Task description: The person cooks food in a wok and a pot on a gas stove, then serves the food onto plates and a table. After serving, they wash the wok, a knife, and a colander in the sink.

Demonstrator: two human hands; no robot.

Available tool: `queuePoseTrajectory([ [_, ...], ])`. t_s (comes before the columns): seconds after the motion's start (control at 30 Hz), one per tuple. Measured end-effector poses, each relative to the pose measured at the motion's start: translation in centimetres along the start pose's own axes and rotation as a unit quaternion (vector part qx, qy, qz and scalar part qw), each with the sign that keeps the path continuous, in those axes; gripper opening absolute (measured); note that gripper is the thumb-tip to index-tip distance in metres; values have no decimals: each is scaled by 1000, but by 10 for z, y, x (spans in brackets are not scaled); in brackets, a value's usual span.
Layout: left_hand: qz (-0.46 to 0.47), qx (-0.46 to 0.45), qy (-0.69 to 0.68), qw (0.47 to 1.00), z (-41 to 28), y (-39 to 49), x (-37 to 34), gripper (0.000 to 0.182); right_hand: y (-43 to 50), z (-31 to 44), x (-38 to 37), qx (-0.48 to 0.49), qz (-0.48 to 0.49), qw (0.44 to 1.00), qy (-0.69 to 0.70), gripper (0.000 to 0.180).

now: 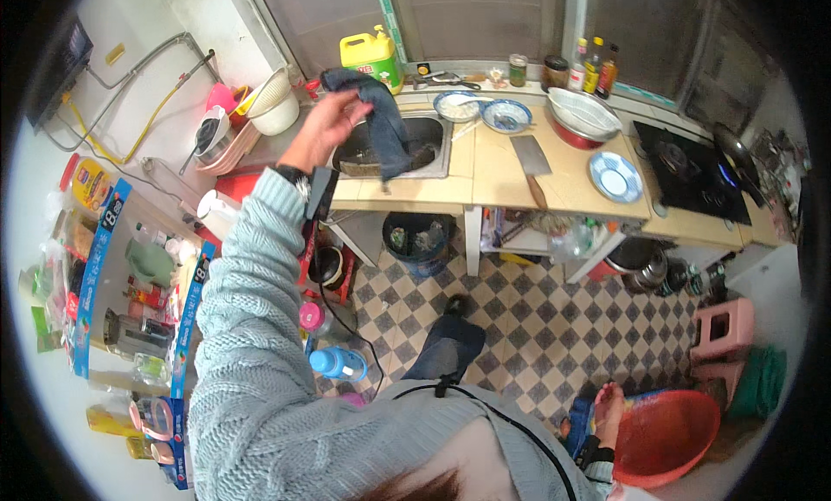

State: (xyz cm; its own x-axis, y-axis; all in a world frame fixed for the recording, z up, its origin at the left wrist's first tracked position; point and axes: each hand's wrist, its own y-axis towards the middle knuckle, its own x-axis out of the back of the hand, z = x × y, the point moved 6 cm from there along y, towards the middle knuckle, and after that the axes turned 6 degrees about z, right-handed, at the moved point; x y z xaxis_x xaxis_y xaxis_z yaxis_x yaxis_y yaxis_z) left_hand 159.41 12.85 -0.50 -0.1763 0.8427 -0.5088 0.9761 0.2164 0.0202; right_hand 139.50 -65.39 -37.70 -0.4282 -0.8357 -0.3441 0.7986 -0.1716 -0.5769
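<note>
My left hand (pixel 334 124) is raised over the sink, its fingers closed on a dark blue-grey cloth (pixel 386 131). The cloth hangs down in front of the stainless steel sink (pixel 445 157) and covers part of its basin. Behind the cloth, at the window ledge, stands a yellow jug of detergent with a pump (pixel 370 53). Down at the lower right, away from the counter, my right hand (pixel 609 407) hangs beside a large red plastic basin (pixel 675 429). Nothing shows in that hand. Its fingers point away from me.
On the counter (pixel 448 192) lie a cleaver (pixel 532 160), patterned bowls (pixel 506 116), a plate (pixel 615 176) and a colander (pixel 584 111). A pan (pixel 737 153) sits on the lit gas hob (pixel 688 166). Below are a bin (pixel 415 251), a blue bottle (pixel 337 363) and pink stools (pixel 727 329).
</note>
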Motion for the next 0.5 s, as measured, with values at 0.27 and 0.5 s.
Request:
queuePoseTrajectory([
  [0.27, -123, -172, 46, 976, -131, 249, 145, 11, 56, 91, -325, 85, 135, 980, -120, 12],
  [0.5, -48, -210, 249, 944, -163, 457, 225, 16, 64, 151, -453, 53, 47, 983, -170, 13],
])
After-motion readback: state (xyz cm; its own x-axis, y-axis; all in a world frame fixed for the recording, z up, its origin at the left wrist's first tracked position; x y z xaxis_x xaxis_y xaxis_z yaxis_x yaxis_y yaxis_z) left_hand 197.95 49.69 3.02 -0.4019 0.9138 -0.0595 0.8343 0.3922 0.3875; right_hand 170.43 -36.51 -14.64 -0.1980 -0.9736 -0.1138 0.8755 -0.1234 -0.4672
